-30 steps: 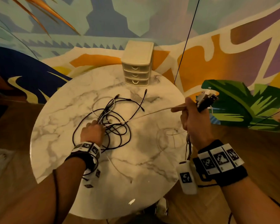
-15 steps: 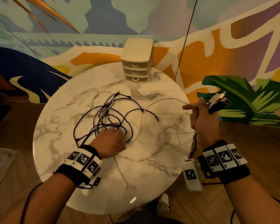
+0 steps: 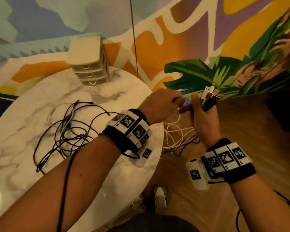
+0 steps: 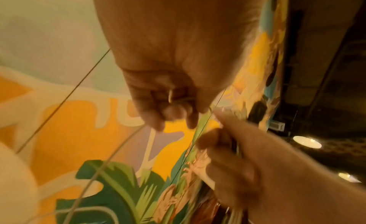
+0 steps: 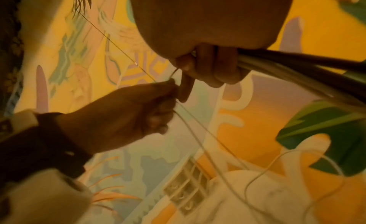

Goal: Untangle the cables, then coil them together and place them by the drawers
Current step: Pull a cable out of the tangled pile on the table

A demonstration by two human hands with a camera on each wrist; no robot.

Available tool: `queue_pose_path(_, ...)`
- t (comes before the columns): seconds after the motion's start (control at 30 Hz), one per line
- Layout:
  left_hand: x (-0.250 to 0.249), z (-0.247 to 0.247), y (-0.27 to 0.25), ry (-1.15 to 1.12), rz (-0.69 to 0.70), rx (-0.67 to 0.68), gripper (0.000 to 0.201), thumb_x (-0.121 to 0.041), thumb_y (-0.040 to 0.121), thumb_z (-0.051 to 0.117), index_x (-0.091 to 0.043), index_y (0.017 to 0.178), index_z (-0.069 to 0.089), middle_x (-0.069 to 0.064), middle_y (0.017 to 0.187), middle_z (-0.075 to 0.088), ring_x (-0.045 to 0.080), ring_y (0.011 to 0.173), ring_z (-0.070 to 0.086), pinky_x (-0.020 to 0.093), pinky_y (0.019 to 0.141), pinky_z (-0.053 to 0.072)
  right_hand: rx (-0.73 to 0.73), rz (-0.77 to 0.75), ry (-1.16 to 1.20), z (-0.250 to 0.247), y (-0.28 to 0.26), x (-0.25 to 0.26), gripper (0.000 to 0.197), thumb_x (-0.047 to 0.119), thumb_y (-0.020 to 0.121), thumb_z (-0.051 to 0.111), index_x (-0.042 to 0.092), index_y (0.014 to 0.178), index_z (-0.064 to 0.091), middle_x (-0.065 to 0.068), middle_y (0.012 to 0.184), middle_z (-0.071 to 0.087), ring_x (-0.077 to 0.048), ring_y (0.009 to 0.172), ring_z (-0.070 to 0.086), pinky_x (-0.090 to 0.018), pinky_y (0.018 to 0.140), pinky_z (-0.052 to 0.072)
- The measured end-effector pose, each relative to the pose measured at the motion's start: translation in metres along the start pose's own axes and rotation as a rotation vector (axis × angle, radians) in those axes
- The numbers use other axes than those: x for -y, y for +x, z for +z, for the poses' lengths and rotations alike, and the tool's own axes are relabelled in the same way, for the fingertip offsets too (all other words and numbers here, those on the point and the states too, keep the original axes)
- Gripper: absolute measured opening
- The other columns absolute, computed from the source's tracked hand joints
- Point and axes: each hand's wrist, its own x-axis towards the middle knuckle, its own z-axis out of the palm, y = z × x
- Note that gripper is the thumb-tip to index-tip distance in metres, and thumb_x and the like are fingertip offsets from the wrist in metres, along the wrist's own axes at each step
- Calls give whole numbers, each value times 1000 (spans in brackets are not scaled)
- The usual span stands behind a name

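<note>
My right hand (image 3: 201,114) grips a bundle of cable ends (image 3: 210,96), white and black plugs sticking up past the table's right edge. My left hand (image 3: 162,106) has come up beside it and pinches a thin white cable (image 3: 172,131) that loops down below both hands. In the left wrist view my left hand (image 4: 172,105) pinches the thin white cable (image 4: 99,169). In the right wrist view my right hand (image 5: 208,67) clasps the bundle of cables (image 5: 297,67). A tangle of black cables (image 3: 64,131) lies on the marble table (image 3: 23,164).
A small cream three-drawer unit (image 3: 89,64) stands at the table's far edge by the painted wall. A thin black cord (image 3: 134,39) hangs down the wall behind it. My shoes (image 3: 159,196) show on the wooden floor under the table's right edge.
My left hand left the black tangle on the table and rose to the right, meeting my right hand and taking hold of the white cable. The view swung right.
</note>
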Motion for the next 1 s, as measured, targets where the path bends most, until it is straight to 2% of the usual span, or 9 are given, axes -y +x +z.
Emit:
queue_pose_path(0.17, -16, -25, 33, -366, 14, -391, 33, -20, 98, 40, -8, 77, 63, -6, 53, 45, 11, 46, 43, 33, 50, 38, -133, 62, -208, -62, 0, -33, 53, 40, 96, 46, 8, 57, 61, 2, 55, 56, 2, 42, 48, -12, 47, 35)
queue_pose_path(0.27, -11, -18, 36, -592, -39, -426, 41, -23, 101, 36, 3, 82, 61, 5, 53, 46, 15, 40, 41, 25, 41, 36, -168, 177, -285, -89, -3, -50, 51, 41, 96, 47, 6, 61, 62, 1, 55, 55, 1, 40, 49, -24, 49, 36)
queue_pose_path(0.33, 5, 17, 31, -675, -131, -311, 43, -22, 101, 35, 5, 81, 61, 10, 54, 50, 15, 38, 43, 23, 40, 35, -210, 215, -293, -107, -5, -55, 52, 44, 95, 48, 8, 59, 62, 0, 56, 55, -4, 42, 48, -27, 51, 37)
queue_pose_path(0.43, 41, 91, 9, -644, -407, 136, 36, -16, 99, 40, -7, 74, 63, 8, 58, 60, 12, 35, 51, 26, 43, 43, -271, 211, -311, -129, -8, -51, 57, 48, 94, 47, 6, 59, 63, 0, 56, 56, -2, 40, 46, -26, 51, 36)
queue_pose_path(0.53, 78, 150, -12, -337, -558, 461, 17, -15, 96, 45, -12, 89, 60, 18, 92, 66, 22, 60, 65, 33, 59, 54, -301, 178, -309, -147, -11, -41, 57, 46, 94, 47, 4, 58, 61, 0, 53, 51, -1, 35, 41, -22, 45, 36)
queue_pose_path(0.6, 89, 170, -17, -106, -526, 457, 20, -16, 94, 47, -9, 109, 59, 17, 113, 63, 32, 86, 65, 37, 77, 54, -292, 161, -322, -155, -13, -37, 57, 47, 93, 47, 4, 58, 61, 0, 50, 47, -2, 35, 38, -16, 40, 33)
queue_pose_path(0.7, 68, 185, -4, -68, -396, 347, 36, -14, 90, 53, -9, 126, 53, 12, 127, 58, 29, 113, 56, 37, 96, 46, -255, 147, -328, -160, -15, -36, 59, 53, 92, 45, 6, 58, 61, 1, 47, 40, -7, 37, 34, -20, 40, 29)
queue_pose_path(0.9, -50, 165, 32, -438, 194, 348, 48, -26, 85, 66, -18, 129, 48, 5, 120, 48, 17, 103, 52, 31, 89, 46, -169, 83, -288, -156, -14, -27, 64, 54, 91, 43, 3, 55, 57, 0, 43, 43, -12, 42, 41, -22, 47, 34)
queue_pose_path(1.0, -98, 148, 47, -714, 175, 496, 51, -20, 77, 70, -15, 124, 51, 5, 123, 55, 18, 114, 52, 39, 99, 44, -173, 22, -275, -151, -10, -18, 56, 46, 95, 44, 9, 54, 53, -2, 50, 51, -9, 45, 47, -20, 50, 40)
